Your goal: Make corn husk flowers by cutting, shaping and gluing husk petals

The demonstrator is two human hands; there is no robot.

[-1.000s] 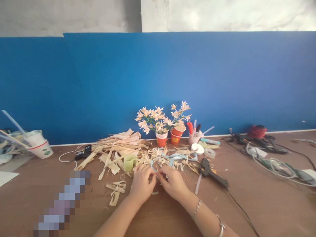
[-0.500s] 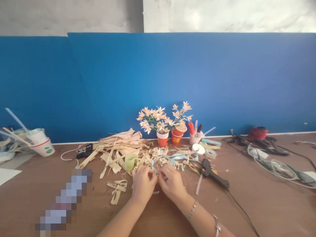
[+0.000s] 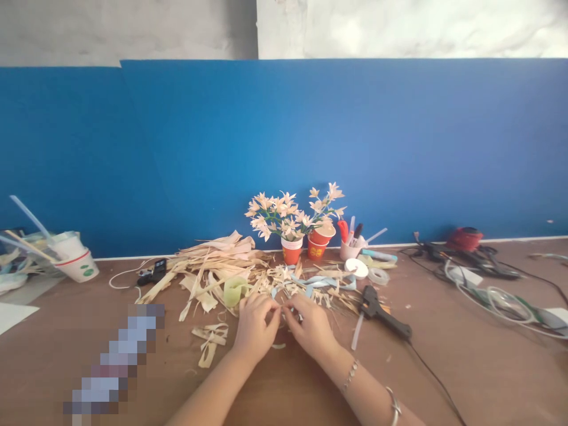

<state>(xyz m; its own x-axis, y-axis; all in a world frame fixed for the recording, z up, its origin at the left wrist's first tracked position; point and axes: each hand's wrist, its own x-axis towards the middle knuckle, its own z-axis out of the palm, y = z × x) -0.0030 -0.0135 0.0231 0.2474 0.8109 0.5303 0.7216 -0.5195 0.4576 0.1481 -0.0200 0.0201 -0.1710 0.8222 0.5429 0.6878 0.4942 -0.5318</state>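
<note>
My left hand (image 3: 256, 326) and my right hand (image 3: 310, 325) meet at the fingertips over the front of the table. Both are pinched closed; whatever is between the fingertips is too small to make out. Just beyond them lie small pale star-shaped pieces and a light blue strip (image 3: 326, 281). Dried husk strips (image 3: 222, 254) are heaped behind my left hand, with a pale green curled strip (image 3: 234, 291) at the near side. Pale flowers (image 3: 279, 207) on green stems stand in a red paper cup (image 3: 291, 253).
A black hot glue gun (image 3: 384, 313) lies right of my hands, its cord running forward. Behind it are a tape roll (image 3: 378, 276) and a pen cup (image 3: 349, 251). Tangled cables (image 3: 488, 296) lie far right. A white cup (image 3: 80, 266) stands left, near a pixelated patch.
The view shifts slightly. My hands stay together at the same place, with small finger movements; the fingertips part a little half a second ago and touch again now.
</note>
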